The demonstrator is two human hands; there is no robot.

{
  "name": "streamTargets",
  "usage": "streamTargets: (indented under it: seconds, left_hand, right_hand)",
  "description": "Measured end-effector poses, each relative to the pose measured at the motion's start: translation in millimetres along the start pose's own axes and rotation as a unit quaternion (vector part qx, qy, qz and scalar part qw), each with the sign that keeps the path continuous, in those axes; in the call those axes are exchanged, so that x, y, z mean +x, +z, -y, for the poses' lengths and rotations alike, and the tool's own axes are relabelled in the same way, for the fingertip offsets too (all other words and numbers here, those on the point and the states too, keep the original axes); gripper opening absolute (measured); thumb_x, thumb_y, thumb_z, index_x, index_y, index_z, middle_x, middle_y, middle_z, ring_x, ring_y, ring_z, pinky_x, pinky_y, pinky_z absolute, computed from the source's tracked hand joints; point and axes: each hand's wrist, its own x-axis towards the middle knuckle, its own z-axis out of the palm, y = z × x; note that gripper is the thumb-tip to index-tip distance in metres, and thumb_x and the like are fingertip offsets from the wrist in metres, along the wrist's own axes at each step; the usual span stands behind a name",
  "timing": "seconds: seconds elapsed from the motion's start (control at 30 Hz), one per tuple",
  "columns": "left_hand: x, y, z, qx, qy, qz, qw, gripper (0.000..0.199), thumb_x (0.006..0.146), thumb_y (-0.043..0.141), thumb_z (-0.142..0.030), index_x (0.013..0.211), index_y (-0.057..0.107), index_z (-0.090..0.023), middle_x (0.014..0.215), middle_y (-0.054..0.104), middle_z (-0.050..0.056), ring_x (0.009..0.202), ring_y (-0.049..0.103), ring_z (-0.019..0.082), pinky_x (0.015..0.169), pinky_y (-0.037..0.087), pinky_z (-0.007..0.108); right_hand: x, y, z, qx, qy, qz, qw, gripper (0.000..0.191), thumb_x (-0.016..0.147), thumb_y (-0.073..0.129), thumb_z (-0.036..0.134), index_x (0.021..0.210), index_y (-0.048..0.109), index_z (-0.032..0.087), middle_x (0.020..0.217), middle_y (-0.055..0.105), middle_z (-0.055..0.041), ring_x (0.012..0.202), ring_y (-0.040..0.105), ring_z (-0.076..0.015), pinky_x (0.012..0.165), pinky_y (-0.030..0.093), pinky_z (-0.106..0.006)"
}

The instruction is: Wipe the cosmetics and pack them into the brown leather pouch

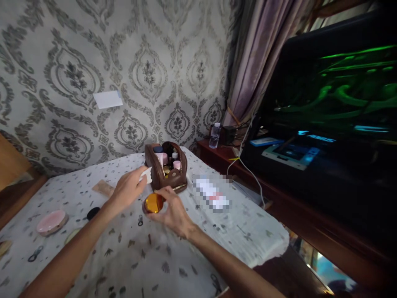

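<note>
My right hand (174, 211) grips a round, shiny gold cosmetic jar (154, 203) by its sides, just in front of a brown toiletry bag (157, 169). The bag stands open, with several bottles and pink-capped jars (176, 164) inside. My left hand (130, 187) is closed on a white piece (146, 177) at the bag's left side; it looks like a crumpled wipe or tissue, but its kind is unclear. A beige tube (104, 188) lies beside my left wrist. A black round lid (93, 213) sits partly behind my left forearm.
A pink round container (52, 222) rests on the patterned white sheet (173, 265) at left. A blurred-out item (212, 194) lies right of the bag. Beyond it, a clear bottle (214, 135) stands on a dark red table (204, 147), near a large screen (335, 103) and cables.
</note>
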Motion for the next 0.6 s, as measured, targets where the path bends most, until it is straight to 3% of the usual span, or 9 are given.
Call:
streamTargets:
  seconds: [0.07, 0.13, 0.2, 0.3, 0.43, 0.6]
  left_hand:
    - [32.1, -2.6, -17.4, 0.114, 0.035, 0.013, 0.993, 0.051, 0.095, 0.036, -0.019, 0.143, 0.052, -0.026, 0.113, 0.065, 0.009, 0.094, 0.067, 0.024, 0.075, 0.049, 0.031]
    - [58.4, -3.3, -31.2, 0.208, 0.028, 0.065, 0.976, 0.062, 0.094, 0.036, -0.013, 0.153, 0.042, -0.032, 0.128, 0.058, 0.013, 0.099, 0.069, 0.026, 0.077, 0.050, 0.035]
    - [75.2, -2.9, -39.0, 0.257, 0.030, 0.107, 0.960, 0.065, 0.093, 0.037, -0.011, 0.154, 0.040, -0.034, 0.131, 0.055, 0.014, 0.102, 0.069, 0.029, 0.079, 0.051, 0.038]
    - [82.0, -1.5, -40.3, 0.283, 0.058, 0.106, 0.951, 0.055, 0.095, 0.038, -0.013, 0.145, 0.053, -0.028, 0.127, 0.057, 0.014, 0.102, 0.070, 0.031, 0.082, 0.053, 0.041]
    - [74.9, 1.1, -32.9, 0.280, 0.069, 0.090, 0.953, 0.050, 0.096, 0.040, -0.014, 0.142, 0.055, -0.023, 0.125, 0.055, 0.014, 0.103, 0.068, 0.030, 0.081, 0.055, 0.040]
    - [71.5, 8.1, -19.7, 0.275, 0.097, 0.067, 0.954, 0.055, 0.095, 0.038, -0.012, 0.150, 0.045, -0.021, 0.129, 0.052, 0.016, 0.118, 0.059, 0.031, 0.082, 0.056, 0.039]
  right_hand:
    - [9.7, -25.0, -0.7, 0.008, 0.005, -0.033, 0.999, 0.049, 0.063, 0.090, 0.028, 0.107, 0.070, 0.018, 0.101, 0.060, -0.0034, 0.090, 0.062, -0.0190, 0.081, 0.053, -0.031]
    - [23.0, -49.7, -2.0, 0.002, 0.007, -0.068, 0.998, 0.049, 0.065, 0.089, 0.032, 0.108, 0.071, 0.019, 0.100, 0.062, -0.0037, 0.088, 0.062, -0.0190, 0.079, 0.053, -0.031]
    - [40.5, -71.8, -3.0, -0.022, 0.005, -0.103, 0.994, 0.049, 0.066, 0.088, 0.034, 0.109, 0.071, 0.018, 0.098, 0.064, -0.0039, 0.089, 0.063, -0.0198, 0.081, 0.052, -0.033]
    - [73.8, -96.2, -2.9, -0.095, 0.004, -0.117, 0.989, 0.047, 0.067, 0.086, 0.036, 0.107, 0.071, 0.017, 0.095, 0.067, -0.0046, 0.089, 0.064, -0.0215, 0.081, 0.051, -0.033]
    - [120.7, -106.9, -2.2, -0.228, 0.019, -0.076, 0.970, 0.037, 0.072, 0.083, 0.037, 0.101, 0.071, 0.017, 0.096, 0.071, -0.0048, 0.092, 0.065, -0.0224, 0.080, 0.048, -0.031]
    - [157.9, -95.1, -2.7, -0.405, 0.021, 0.056, 0.913, 0.043, 0.080, 0.077, 0.036, 0.115, 0.067, 0.014, 0.111, 0.071, -0.0089, 0.099, 0.065, -0.0222, 0.079, 0.046, -0.027]
